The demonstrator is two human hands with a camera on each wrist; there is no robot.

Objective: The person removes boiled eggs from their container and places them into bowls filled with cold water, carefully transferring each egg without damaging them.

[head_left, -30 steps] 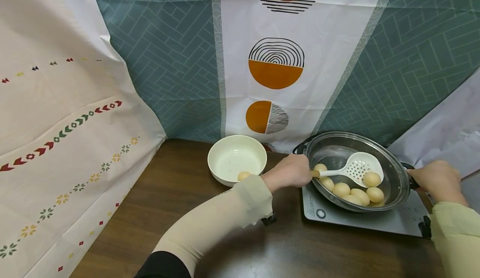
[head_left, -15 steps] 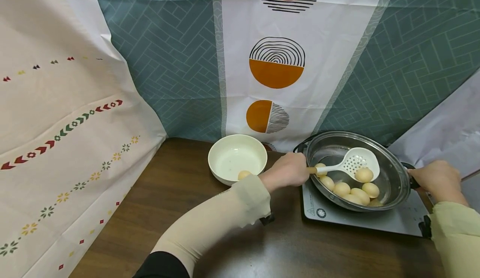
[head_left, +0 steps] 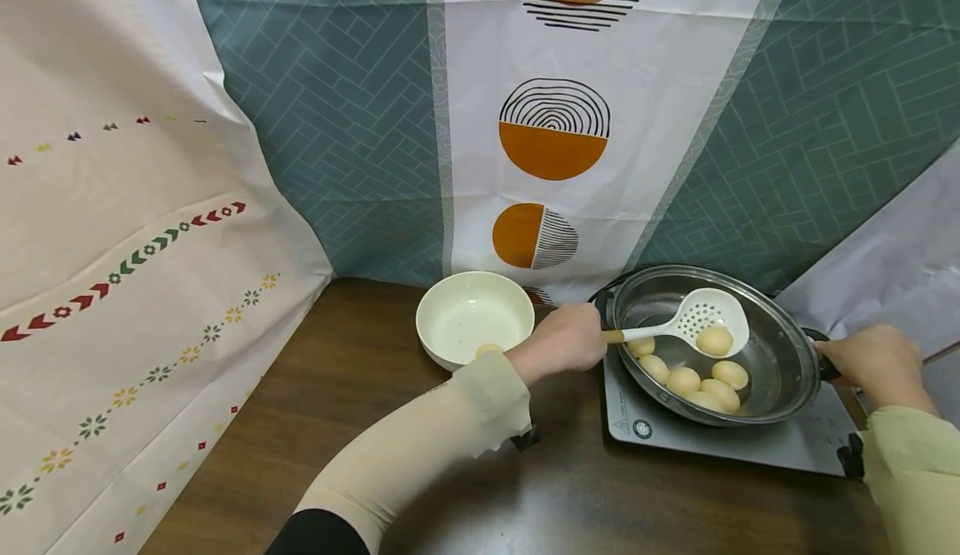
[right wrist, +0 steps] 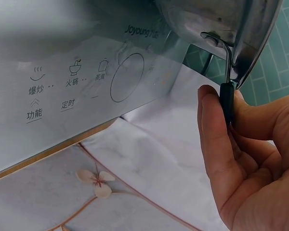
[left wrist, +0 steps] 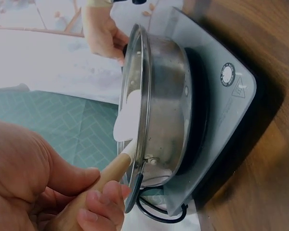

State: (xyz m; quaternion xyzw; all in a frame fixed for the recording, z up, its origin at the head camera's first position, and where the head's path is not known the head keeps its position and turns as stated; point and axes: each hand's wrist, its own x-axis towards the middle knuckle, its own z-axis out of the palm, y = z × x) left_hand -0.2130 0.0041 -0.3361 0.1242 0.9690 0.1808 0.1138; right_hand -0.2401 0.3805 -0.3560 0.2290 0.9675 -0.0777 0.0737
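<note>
One pale ball [head_left: 715, 340] rides in the white skimmer [head_left: 696, 315], which has drawn leftward within the pot [head_left: 786, 365], clear of the remaining balls [head_left: 683, 381] near its front-left wall, so I judge the scooping itself done. I have the left hand's [head_left: 568, 338] fingers curled round the skimmer's wooden handle [left wrist: 114, 170] just left of the pot, and the right hand's [head_left: 883, 363] pinching the pot handle [right wrist: 227, 103] on its right. Another ball [head_left: 490, 347] sits in the bowl [head_left: 465, 313] left of the pot, so most of the work looks undone.
</note>
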